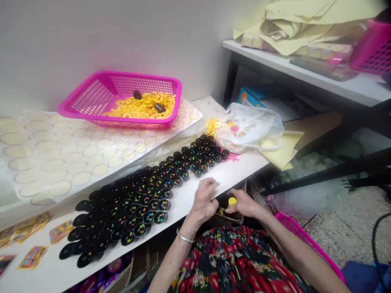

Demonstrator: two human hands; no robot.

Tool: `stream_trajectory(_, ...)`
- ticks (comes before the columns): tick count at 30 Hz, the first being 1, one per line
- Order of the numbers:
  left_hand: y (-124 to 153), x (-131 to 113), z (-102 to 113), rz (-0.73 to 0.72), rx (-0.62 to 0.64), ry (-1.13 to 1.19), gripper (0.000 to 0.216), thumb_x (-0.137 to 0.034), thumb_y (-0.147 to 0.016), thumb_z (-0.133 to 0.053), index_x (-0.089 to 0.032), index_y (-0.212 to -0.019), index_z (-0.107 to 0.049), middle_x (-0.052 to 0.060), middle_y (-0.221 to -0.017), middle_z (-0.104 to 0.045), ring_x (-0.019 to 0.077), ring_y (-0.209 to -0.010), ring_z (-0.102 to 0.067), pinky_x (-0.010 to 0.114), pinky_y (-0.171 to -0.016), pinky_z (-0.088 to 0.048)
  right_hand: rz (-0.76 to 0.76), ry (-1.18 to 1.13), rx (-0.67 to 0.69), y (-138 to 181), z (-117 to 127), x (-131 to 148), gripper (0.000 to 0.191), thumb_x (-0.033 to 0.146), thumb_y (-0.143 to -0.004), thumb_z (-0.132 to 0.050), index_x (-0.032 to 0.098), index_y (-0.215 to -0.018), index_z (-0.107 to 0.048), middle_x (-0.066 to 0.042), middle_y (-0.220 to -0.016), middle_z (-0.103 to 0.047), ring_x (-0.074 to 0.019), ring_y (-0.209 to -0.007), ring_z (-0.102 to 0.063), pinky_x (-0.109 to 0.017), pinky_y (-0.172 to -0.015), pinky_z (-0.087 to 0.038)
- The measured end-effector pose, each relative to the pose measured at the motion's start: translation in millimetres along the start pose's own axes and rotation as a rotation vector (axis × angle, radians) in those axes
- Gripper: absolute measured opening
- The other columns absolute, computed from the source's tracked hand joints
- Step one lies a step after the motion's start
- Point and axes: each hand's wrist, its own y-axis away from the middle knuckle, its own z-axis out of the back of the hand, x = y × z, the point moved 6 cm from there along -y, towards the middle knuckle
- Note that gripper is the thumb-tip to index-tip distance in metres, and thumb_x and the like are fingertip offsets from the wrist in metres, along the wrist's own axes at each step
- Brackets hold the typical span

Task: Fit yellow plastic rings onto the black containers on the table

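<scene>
Our right hand (242, 203) pinches a yellow disc (232, 201) over a box (235, 220); our left hand (205, 201) is half-curled, can't tell if it's holding anything. Loads of black cups (140, 211) already have colourful bits, tops open; yellow rings (143, 106) are left in the pink basket (134, 119).

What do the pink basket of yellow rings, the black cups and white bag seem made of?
Pink basket: probably moulded plastic, glossy, given its even mesh. Black cups: likely hard plastic, rims shiny. White bag: thin plastic film, apparently, crinkled and translucent.
</scene>
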Motion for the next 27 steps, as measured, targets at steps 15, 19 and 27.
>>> stream_trajectory(15, -17, 48, 31, 0.51, -0.424, -0.344, 0.019, -0.038, -0.074, -0.055, -0.019, -0.071, -0.058, -0.007, -0.051, -0.044, 0.0071, -0.048, -0.04, 0.02, -0.052, -0.03, 0.063, 0.189, 0.298, -14, -7, 2, 0.024, 0.02, -0.065, -0.064, 0.012, -0.087, -0.063, -0.003, -0.07, -0.064, -0.0165, -0.066, -0.06, -0.024, -0.058, -0.046)
stream_trajectory(19, -16, 43, 29, 0.474, -0.396, -0.344, 0.018, -0.035, -0.072, -0.057, -0.019, -0.065, -0.057, -0.008, -0.048, -0.038, 0.0068, -0.047, -0.037, 0.02, -0.052, -0.029, 0.204, -0.048, -0.102, -14, 59, 28, 0.014, 0.025, -0.076, -0.05, 0.015, -0.077, -0.06, 0.0, -0.063, -0.057, -0.012, -0.055, -0.053, -0.024, -0.055, -0.042)
stream_trajectory(27, -12, 35, 18, 0.359, -0.309, -0.369, 0.022, -0.036, -0.073, -0.056, -0.018, -0.059, -0.054, -0.006, -0.05, -0.04, 0.0076, -0.05, -0.038, 0.02, -0.054, -0.031, 0.193, 0.469, -0.766, -48, 118, 34, 0.019, 0.023, -0.081, -0.045, 0.019, -0.081, -0.064, -0.004, -0.084, -0.056, -0.0172, -0.079, -0.052, -0.026, -0.067, -0.037)
